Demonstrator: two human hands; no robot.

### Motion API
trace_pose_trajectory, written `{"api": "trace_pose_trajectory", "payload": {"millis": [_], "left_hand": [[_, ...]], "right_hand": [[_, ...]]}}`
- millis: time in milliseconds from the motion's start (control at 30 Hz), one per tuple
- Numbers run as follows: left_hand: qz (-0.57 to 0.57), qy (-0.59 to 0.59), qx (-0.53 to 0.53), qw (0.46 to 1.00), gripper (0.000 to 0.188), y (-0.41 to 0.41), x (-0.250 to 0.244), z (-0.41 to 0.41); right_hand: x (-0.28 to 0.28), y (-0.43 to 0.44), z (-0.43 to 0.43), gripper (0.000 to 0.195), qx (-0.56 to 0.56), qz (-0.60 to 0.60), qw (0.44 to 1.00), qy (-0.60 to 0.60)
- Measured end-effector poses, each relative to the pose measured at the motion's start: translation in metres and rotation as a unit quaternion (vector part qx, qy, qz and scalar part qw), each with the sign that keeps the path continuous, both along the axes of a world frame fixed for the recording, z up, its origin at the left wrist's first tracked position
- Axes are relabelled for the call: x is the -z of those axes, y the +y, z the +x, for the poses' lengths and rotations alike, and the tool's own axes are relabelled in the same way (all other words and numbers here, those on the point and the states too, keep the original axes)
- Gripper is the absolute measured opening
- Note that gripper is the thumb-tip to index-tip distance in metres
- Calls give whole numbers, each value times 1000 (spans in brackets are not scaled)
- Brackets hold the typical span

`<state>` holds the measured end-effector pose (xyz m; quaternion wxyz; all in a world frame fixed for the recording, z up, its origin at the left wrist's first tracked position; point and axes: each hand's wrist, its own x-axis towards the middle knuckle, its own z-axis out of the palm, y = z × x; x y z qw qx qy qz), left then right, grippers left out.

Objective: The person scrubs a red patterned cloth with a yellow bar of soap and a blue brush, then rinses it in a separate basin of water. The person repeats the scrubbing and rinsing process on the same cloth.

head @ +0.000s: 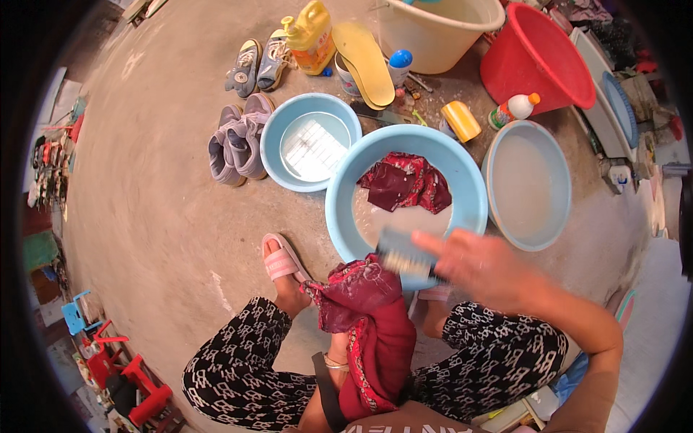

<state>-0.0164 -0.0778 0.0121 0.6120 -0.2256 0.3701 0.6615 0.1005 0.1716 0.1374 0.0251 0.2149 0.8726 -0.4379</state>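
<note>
A dark red garment with patterned trim (379, 325), wet and flecked with foam, is draped over my left forearm and hides my left hand. Blurred by motion, my right hand (476, 265) holds a blue-backed scrubbing brush (406, 251) with pale bristles. The brush is just beside the garment's upper end, over the near rim of a large light blue basin (337, 216). Inside that basin, more dark red patterned cloth (406, 181) lies in cloudy water.
A smaller blue basin (276, 168) of water stands left, another basin (528, 184) of cloudy water right. Beyond are a red bucket (520, 65), a cream tub (427, 43), a yellow jug (311, 43), yellow insoles (368, 67), bottles and two pairs of shoes (243, 140).
</note>
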Motion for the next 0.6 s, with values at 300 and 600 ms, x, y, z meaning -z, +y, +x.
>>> {"api": "trace_pose_trajectory", "payload": {"millis": [300, 600], "left_hand": [[134, -56, -75, 987, 33, 22, -18, -7], [189, 231, 28, 954, 31, 14, -34, -7]], "right_hand": [[41, -60, -2, 43, 35, 179, 977, -109], [-11, -115, -19, 32, 174, 104, 977, 73]]}}
